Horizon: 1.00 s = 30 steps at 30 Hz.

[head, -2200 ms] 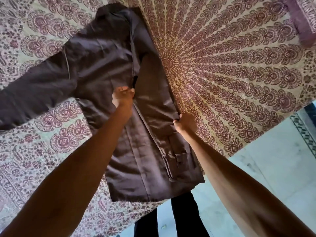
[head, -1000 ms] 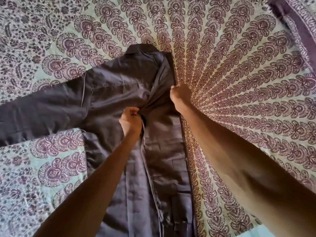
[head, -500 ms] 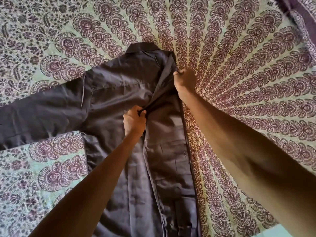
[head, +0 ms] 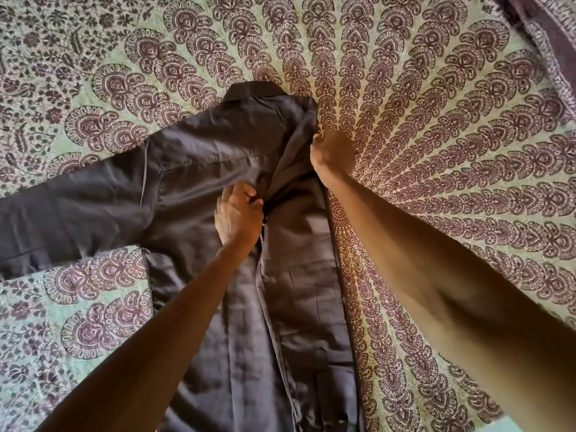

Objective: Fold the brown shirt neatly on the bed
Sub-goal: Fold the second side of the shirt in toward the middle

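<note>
Bedspread (head: pixel 436 157), paisley-printed, surrounds brown shirt (head: pixel 199 151); purple cloth (head: pixel 548 35) lies top-right.

The brown shirt (head: pixel 202 169) is showing smooth woven cloth with a faint sheen, creasing softly; the bedspread (head: pixel 436 120) beneath is looking like matt, slightly textured printed cloth.

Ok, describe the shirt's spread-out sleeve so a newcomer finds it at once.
On the patterned bedspread that fills the view lies the brown shirt, collar away from the camera. The sleeve runs from its shoulder out to the picture's left edge. It is the only brown band lying crosswise; the body runs lengthwise toward the viewer.
</note>
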Available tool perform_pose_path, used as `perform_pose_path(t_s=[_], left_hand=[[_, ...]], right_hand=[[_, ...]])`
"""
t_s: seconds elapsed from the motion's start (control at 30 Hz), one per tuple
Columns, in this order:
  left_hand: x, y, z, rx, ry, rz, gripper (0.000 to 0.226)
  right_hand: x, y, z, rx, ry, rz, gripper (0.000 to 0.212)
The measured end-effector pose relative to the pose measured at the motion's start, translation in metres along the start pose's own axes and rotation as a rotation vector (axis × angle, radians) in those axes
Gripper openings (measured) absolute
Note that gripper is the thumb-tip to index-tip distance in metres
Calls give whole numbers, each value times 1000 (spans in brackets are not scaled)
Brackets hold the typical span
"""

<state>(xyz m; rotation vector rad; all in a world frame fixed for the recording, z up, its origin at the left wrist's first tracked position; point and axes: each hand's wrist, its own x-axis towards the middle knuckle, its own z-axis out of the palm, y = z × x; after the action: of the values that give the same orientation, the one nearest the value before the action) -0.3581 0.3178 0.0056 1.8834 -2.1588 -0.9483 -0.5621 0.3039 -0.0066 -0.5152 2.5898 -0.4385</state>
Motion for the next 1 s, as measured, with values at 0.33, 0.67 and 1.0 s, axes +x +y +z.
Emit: perform_pose_path(t_s=[0.33, 0.67, 1.0], left_hand=[[63, 49, 12, 485, -204, 697, 62], [83, 58, 20, 639, -322, 658, 64], [154, 55, 49, 921, -513, 690, 80]], right_hand=[[2, 8, -6, 21, -30, -18, 42], [6, 3, -9, -7, -48, 1, 43], [2, 3, -8, 96, -84, -26, 47]])
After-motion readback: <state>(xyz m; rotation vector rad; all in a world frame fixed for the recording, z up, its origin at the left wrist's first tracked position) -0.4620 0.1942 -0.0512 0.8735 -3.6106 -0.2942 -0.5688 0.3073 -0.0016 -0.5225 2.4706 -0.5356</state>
